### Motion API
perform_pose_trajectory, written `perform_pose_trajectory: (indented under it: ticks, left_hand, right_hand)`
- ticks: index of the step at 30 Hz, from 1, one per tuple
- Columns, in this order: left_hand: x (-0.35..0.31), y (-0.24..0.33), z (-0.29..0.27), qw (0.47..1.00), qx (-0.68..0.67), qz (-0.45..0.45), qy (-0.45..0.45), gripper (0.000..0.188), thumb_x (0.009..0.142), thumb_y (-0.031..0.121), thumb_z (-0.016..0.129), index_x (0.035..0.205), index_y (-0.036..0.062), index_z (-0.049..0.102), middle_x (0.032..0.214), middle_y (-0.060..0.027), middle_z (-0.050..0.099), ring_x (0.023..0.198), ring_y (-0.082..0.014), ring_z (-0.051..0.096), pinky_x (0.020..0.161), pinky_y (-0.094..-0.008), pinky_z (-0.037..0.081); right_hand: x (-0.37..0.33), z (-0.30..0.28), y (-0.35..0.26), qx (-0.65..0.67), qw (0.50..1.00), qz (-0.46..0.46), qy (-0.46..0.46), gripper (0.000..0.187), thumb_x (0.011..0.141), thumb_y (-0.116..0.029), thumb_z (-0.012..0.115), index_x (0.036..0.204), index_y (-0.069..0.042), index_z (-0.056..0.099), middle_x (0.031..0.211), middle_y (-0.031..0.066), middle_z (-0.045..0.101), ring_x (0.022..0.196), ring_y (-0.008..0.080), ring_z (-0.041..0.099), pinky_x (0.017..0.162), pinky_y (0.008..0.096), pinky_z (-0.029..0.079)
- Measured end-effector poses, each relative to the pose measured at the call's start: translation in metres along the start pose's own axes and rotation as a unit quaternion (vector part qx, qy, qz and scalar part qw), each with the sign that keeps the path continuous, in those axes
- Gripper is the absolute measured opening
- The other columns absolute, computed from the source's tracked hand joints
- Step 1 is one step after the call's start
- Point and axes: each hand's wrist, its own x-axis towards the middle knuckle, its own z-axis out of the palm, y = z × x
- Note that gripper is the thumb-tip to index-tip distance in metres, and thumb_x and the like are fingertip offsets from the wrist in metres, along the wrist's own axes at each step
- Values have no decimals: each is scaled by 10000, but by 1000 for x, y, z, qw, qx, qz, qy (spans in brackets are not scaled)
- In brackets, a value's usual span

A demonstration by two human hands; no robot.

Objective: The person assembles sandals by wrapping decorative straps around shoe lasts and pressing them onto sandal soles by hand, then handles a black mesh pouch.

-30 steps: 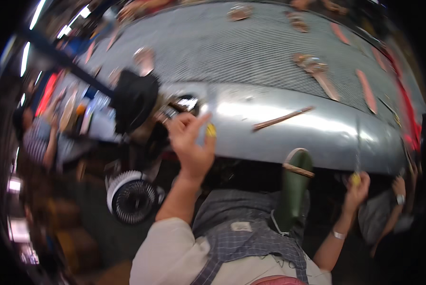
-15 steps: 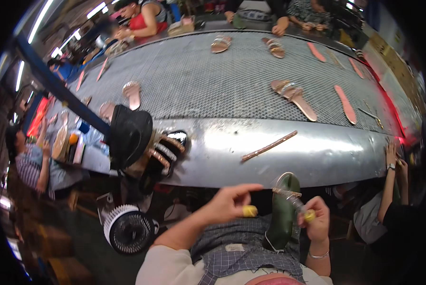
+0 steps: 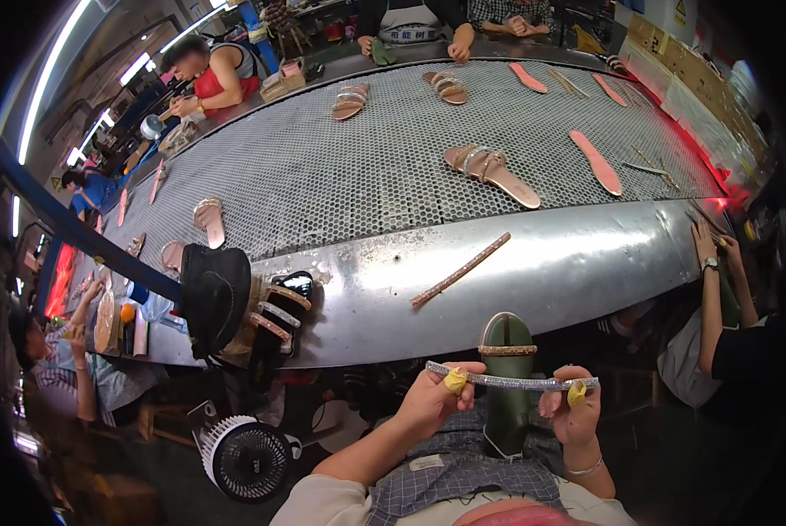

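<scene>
I've got the silver strap [image 3: 515, 383] strung between both hands on my feed — left hand [image 3: 435, 401] pinching it near the nine o'clock end, right hand [image 3: 573, 414] pinching it near the three o'clock end, a short tip poking past each grip. Long axis runs nine to three, slightly bowed. From the left grip it heads toward three; from the right, toward nine. The green shoe last [image 3: 506, 422] sits between the hands, long axis twelve to six, so strap and last cross nearly square. Neither hand looks clearly nearer to it. Strap passes on my camera's side of the last; can't tell if they touch. The copper band [image 3: 508, 351] lies across the last, just toward twelve from the strap, about parallel. Loose copper strip [image 3: 460, 269] at eleven on the metal ledge [image 3: 577, 263], slanting two to eight — no hand on it.
</scene>
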Motion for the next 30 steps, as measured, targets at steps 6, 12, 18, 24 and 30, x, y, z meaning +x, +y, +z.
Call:
perform_pose_trajectory:
  ticks: [6, 12, 18, 24, 30]
  left_hand:
    - [-1, -1, -12, 993, 68, -31, 93, 374, 868, 259, 596, 1116, -17, 554, 727, -62, 589, 608, -123, 536, 582, -250, 455]
    - [-14, -18, -32, 982, 79, 9, 173, 135, 873, 97, 586, 956, -9, 589, 760, -101, 624, 612, -115, 560, 579, -231, 465]
    - [4, -18, -48, 983, 52, -11, 176, 215, 897, 173, 572, 1002, -13, 588, 794, -110, 638, 630, -124, 588, 600, -229, 490]
    - [4, -37, -68, 981, 83, -9, 175, 272, 915, 183, 545, 1082, -25, 597, 830, -107, 640, 678, -119, 582, 641, -244, 495]
    - [15, -57, -82, 969, 189, 21, 158, 322, 918, 249, 537, 1063, -32, 594, 901, -109, 639, 753, -145, 606, 684, -253, 506]
  right_hand:
    - [-6, -8, 9, -87, 985, 41, 144, 446, 922, -368, 480, 1043, 58, 528, 588, 80, 525, 481, 136, 495, 444, 248, 426]
    - [-9, -16, 24, -97, 979, 112, 143, 443, 966, -337, 397, 1065, 67, 549, 719, 90, 582, 587, 123, 528, 544, 235, 452]
    - [7, -38, 42, -48, 968, 165, 181, 412, 963, -318, 417, 1052, 56, 566, 753, 112, 616, 619, 128, 574, 564, 244, 481]
    - [9, -45, 53, -175, 957, 144, 180, 416, 959, -328, 423, 1030, 40, 603, 802, 85, 628, 659, 117, 574, 581, 230, 459]
    - [16, -50, 62, -291, 931, 127, 183, 381, 956, -315, 438, 1042, 10, 618, 933, 81, 630, 740, 100, 569, 597, 217, 442]
